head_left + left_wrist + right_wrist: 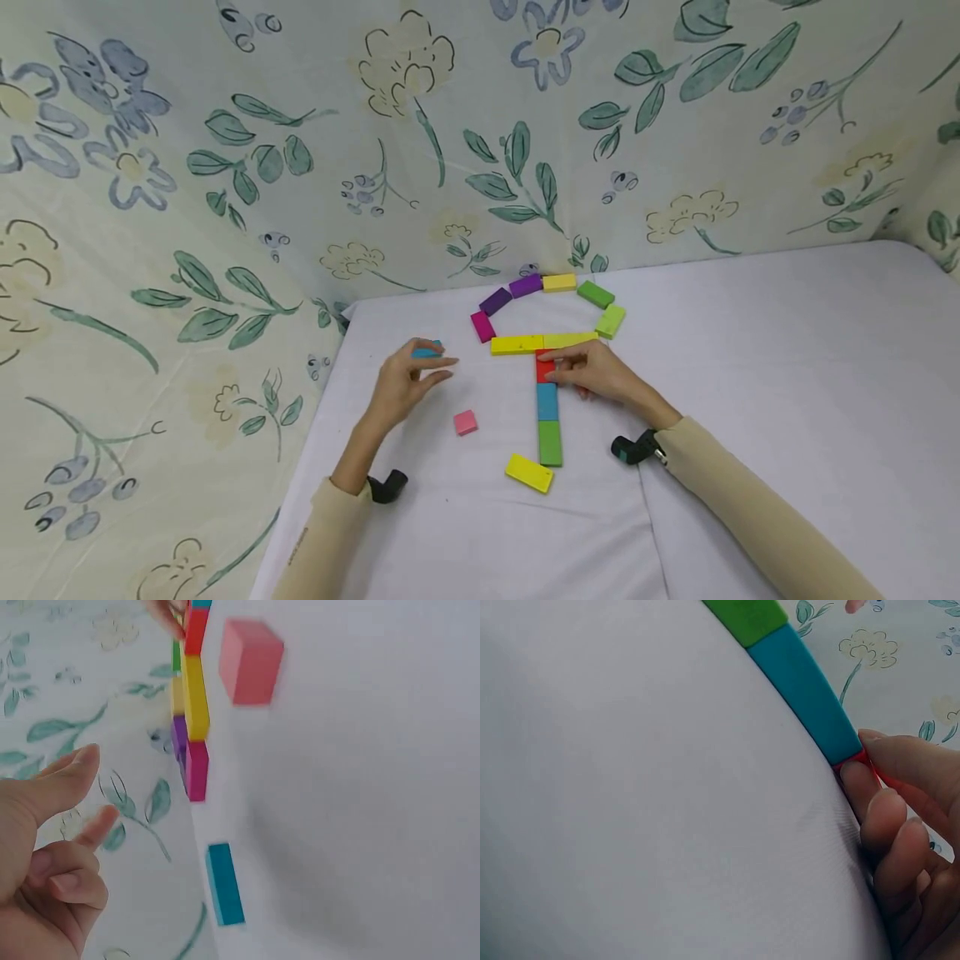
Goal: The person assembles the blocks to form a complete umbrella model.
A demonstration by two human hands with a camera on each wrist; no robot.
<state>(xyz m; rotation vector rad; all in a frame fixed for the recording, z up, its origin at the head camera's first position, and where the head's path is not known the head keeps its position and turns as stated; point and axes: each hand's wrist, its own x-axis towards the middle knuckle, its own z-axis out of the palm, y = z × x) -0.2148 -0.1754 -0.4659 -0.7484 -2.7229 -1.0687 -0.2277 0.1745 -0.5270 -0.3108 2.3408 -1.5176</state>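
My right hand [596, 371] pinches a red block [542, 369] between thumb and fingers. This block tops a column, with a blue block [547, 402] and a green block [551, 443] in line below it. Across the column's far end lie two yellow blocks [517, 345], end to end. My left hand [397, 383] hovers over the left part of the table, thumb and index finger apart with nothing between them. Partly hidden behind its fingers lies another blue block [226, 885]. A pink block [465, 422] sits between that hand and the column.
Beyond the yellow row curves an arc of magenta [483, 327], purple [526, 286], pale yellow [558, 282] and green blocks [596, 293]. A loose yellow block [529, 473] lies slanted near the column's near end. Floral cloth [420, 225] hangs behind the white-covered table [750, 350].
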